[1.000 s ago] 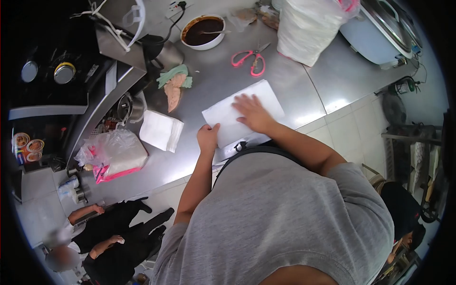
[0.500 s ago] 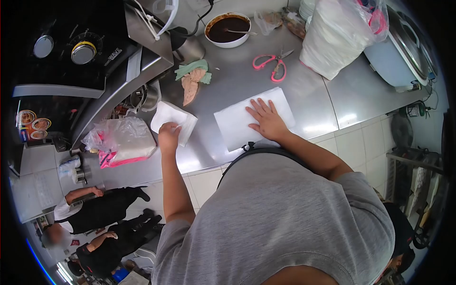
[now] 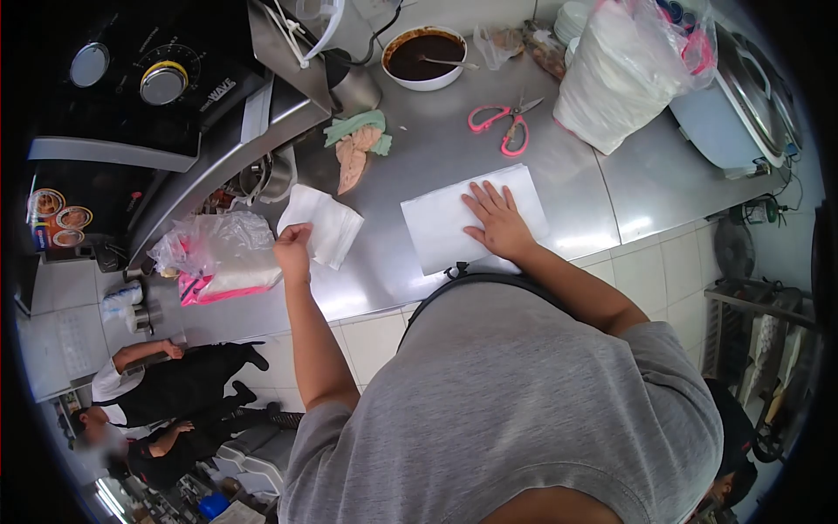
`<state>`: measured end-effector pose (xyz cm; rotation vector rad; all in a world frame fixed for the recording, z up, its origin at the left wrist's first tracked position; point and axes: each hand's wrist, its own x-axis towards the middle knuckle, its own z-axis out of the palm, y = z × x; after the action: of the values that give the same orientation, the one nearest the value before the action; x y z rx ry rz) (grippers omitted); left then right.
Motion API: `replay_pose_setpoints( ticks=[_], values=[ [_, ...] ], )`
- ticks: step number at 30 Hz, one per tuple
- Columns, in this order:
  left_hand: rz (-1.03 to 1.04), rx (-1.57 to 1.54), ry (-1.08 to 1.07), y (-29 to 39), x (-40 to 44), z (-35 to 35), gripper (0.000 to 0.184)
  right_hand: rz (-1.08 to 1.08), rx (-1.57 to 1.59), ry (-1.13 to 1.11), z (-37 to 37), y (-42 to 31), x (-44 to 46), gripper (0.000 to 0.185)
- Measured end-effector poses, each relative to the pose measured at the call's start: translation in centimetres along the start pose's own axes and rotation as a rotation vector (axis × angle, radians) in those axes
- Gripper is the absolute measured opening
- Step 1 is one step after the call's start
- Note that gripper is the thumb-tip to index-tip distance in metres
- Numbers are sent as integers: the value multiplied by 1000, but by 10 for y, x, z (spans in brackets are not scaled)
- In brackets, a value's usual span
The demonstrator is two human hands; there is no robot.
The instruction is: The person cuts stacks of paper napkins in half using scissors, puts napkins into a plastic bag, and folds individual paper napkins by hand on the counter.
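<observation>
My right hand (image 3: 502, 224) lies flat, fingers spread, on a stack of thin white sheets (image 3: 432, 231) near the counter's front edge. To the left is a smaller, folded-looking stack of white sheets (image 3: 330, 229). At its left edge my left hand (image 3: 293, 251) has its fingertips pinched together on the sheets; how many they hold is not visible. Whether the sheets are paper or plastic I cannot tell.
On the steel counter (image 3: 419, 162) lie pink-handled scissors (image 3: 502, 122), crumpled cloths (image 3: 356, 147) and a bowl of dark sauce (image 3: 425, 58). Bagged white packs (image 3: 229, 258) (image 3: 615, 83) stand at both sides. A microwave (image 3: 113, 96) is upper left; people (image 3: 188, 380) stand lower left.
My left hand has shifted left, from over the smaller stack to its left edge, and the stack's layers look more fanned. My right hand stays flat on its stack.
</observation>
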<state>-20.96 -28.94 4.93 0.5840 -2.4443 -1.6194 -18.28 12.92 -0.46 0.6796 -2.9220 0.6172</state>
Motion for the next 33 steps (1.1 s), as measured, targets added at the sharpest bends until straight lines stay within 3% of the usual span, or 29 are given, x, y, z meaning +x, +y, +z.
replay_pose_setpoints(
  ticks=[1,4,7,10,16,18,22,25,28,29,32,33],
  values=[
    [-42,-135,48,6,-3,4,10,4,3,7,-2,-1,1,61],
    [-373,-835,-54,45,-24,26,20,18,404,123,-32,-24,16,67],
    [-567,-1112,-343,94,-61,65,27,45,899,49,-80,-57,34,77],
    [-648,-1108,-428,126,-87,100,26,122,1208,-79,-77,-51,44,84],
    [-525,-981,-403,118,-112,145,20,109,1128,-161,-103,-68,33,76],
    [-455,-873,-334,113,-119,156,21,157,1033,-76,-104,-78,27,63],
    [-439,-946,-344,115,-121,161,21,264,928,38,-95,-69,27,38],
    [-548,-1009,-439,131,-116,148,23,500,1225,-87,-109,-55,31,25],
    [-781,-1187,-582,129,-99,137,24,618,1660,51,-121,-44,37,26],
    [-807,-1237,-627,127,-95,134,24,636,1654,40,-127,-40,39,30],
    [-830,-1325,-673,116,-85,136,24,472,2018,-72,-135,-30,39,43],
    [-804,-1314,-628,109,-83,142,24,372,1882,-91,-132,-30,38,52]
  ],
)
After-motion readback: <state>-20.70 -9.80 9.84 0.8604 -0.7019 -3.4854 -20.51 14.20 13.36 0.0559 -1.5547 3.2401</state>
